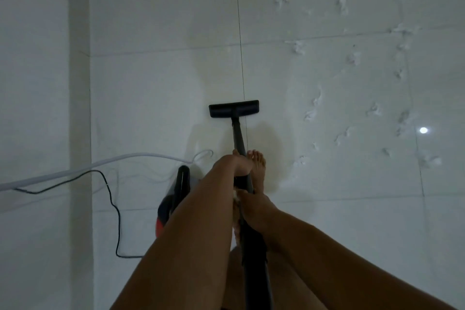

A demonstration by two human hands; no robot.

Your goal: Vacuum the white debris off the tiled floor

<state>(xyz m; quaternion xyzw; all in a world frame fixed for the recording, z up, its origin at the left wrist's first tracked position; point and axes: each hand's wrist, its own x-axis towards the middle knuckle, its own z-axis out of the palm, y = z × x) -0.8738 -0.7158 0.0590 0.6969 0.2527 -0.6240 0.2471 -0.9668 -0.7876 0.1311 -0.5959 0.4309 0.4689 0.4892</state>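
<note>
Near the middle of the white tiled floor (pixel 151 83), the flat black vacuum floor head (pixel 234 108) sits across a tile seam, well apart from the scattered white fluffy debris (pixel 312 108) to its right. The left hand (pixel 235 165) and right hand (pixel 251 205) both grip the black vacuum wand (pixel 237 133). The black-and-red vacuum body (pixel 171 199) stands at the left.

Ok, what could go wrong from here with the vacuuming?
The thin black power cord lies looped beside the black-and-red vacuum body, so a step back could snag it. The flat black floor head sits left of the scattered white debris, so straight strokes may miss it. A bare foot lies right beside the black wand and could get knocked.
</note>
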